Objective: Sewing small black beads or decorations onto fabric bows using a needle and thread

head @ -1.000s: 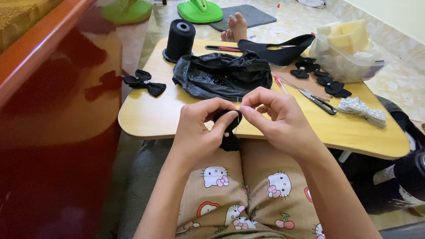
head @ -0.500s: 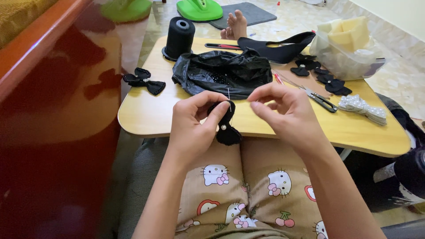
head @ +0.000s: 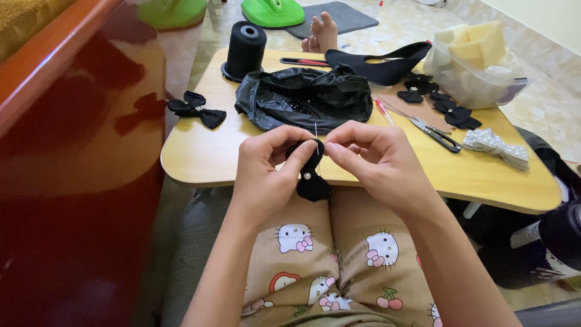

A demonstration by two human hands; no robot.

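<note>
— What do the hands hold?
— Left hand (head: pixel 266 172) pinches a small black fabric bow with a pearl (head: pixel 310 175); right hand (head: pixel 375 160) grips a thin needle (head: pixel 316 134) above it.
— Where?
— Over the lap, just before the yellow wooden desk (head: pixel 200 157).

A thread spool (head: pixel 244 49) is seen at the worktop's (head: pixel 200 154) far left, a crumpled bag (head: pixel 305 97) just in front of it. A finished bow (head: pixel 196 109) is placed left of the bag, scissors (head: pixel 433 131) right. Nearest the body, a small bow (head: pixel 310 172) is held between left hand (head: pixel 266 175) and right hand (head: pixel 378 160).
</note>
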